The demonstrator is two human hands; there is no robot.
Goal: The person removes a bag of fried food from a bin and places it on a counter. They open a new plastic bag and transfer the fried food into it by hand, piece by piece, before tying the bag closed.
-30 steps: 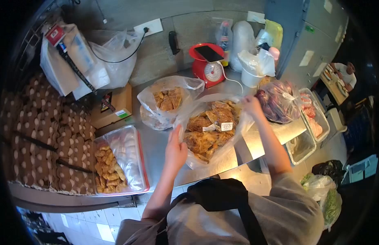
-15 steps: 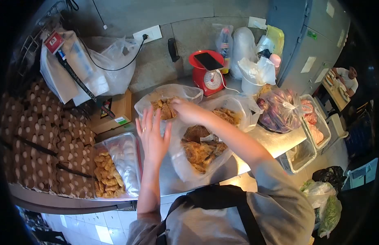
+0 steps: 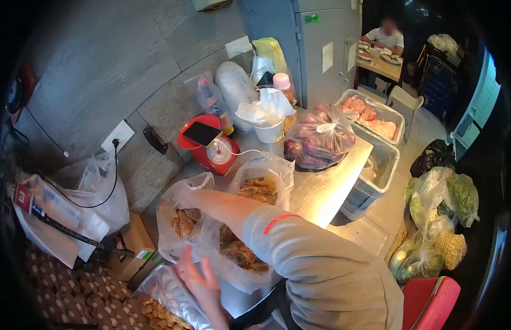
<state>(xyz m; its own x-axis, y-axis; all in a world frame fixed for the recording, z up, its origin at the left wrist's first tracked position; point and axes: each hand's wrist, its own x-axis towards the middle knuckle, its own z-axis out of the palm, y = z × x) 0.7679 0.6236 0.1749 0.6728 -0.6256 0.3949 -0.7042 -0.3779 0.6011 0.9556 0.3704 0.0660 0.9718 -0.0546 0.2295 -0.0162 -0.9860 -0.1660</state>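
My right hand (image 3: 185, 199) reaches into the left plastic bag (image 3: 166, 239), above the brown food pieces (image 3: 185, 224); its fingers are hidden by the bag and the wrist. In front of that bag, my left hand (image 3: 198, 279) hangs with fingers spread and nothing in it. My right forearm crosses over a middle bag of browned pieces (image 3: 242, 256). Behind the forearm stands another open bag (image 3: 286, 168) with similar food (image 3: 259, 190).
A red scale (image 3: 218, 154) carries a phone (image 3: 201, 133). A bag of purple produce (image 3: 321, 140) sits right of a white bucket (image 3: 268, 132). Egg trays (image 3: 85, 291) and a carton (image 3: 135, 247) are left. A seated person (image 3: 386, 38) is at a far table.
The view has swung to the right, showing more floor and vegetable bags. My right hand has gone deeper into the left bag. My left hand stays spread, now lower in view.
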